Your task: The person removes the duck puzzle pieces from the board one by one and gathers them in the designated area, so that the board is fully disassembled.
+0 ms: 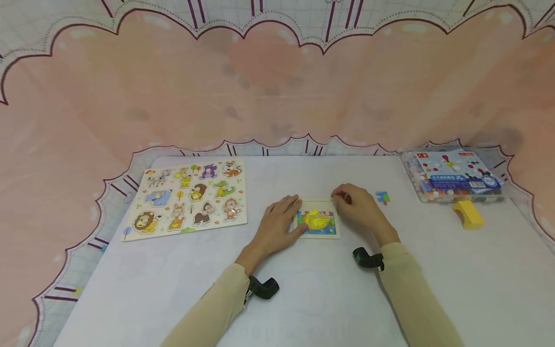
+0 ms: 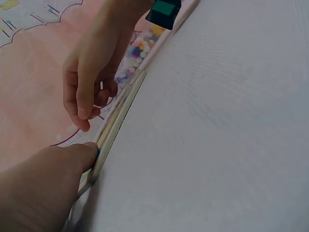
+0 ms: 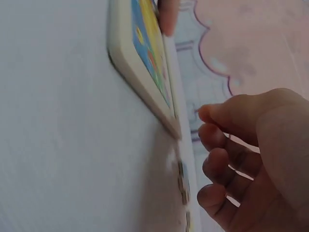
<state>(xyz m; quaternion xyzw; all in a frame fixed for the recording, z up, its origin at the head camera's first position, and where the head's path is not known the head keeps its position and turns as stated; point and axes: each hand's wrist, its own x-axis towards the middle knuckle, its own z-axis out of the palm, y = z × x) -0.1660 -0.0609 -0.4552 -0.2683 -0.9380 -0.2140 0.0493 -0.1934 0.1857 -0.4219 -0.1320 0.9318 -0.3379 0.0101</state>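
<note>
A small wooden-framed jigsaw puzzle (image 1: 318, 231) with a yellow duck-like picture lies flat in the middle of the table. My left hand (image 1: 277, 224) rests along its left edge, thumb laid over the picture's side and the other fingers extended. At the frame's upper right corner hovers my right hand (image 1: 357, 205). Its fingers hang loosely bent; in the right wrist view this hand (image 3: 251, 159) shows nothing between thumb and fingertips. Beyond it lies a loose jigsaw piece (image 1: 383, 197), mostly blue; the right wrist view shows the piece (image 3: 182, 186) edge-on.
A large animal puzzle board (image 1: 208, 193) lies at the left. At the back right sits a clear plastic box (image 1: 455, 176) of colored balls, with a yellow arched block (image 1: 468, 214) before it. Patterned cloth (image 1: 277, 96) hangs behind the white table.
</note>
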